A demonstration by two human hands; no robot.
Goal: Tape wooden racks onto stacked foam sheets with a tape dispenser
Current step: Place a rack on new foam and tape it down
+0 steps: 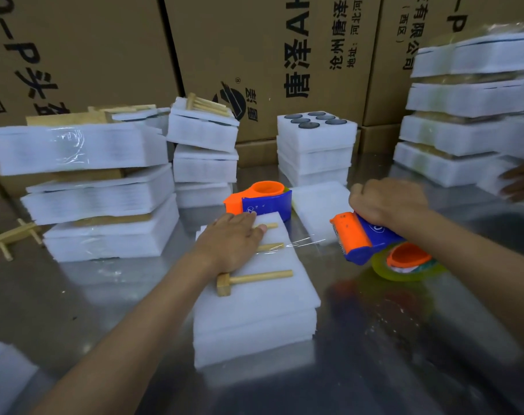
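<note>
While the wooden rack [256, 275] lies on the stacked foam sheets [254, 313] at mid-bench, the left hand [229, 239] presses it flat with straight fingers. Clear tape [302, 243] stretches rightward to the tape dispenser [371, 239], gripped by the right hand [386, 203]. A second dispenser [259, 200] sits just behind.

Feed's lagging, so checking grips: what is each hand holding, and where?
Right hand grips the tape dispenser around its blue body, behind the orange cutter. Left hand holds nothing; it presses flat on the wooden rack atop the foam stack.
</note>
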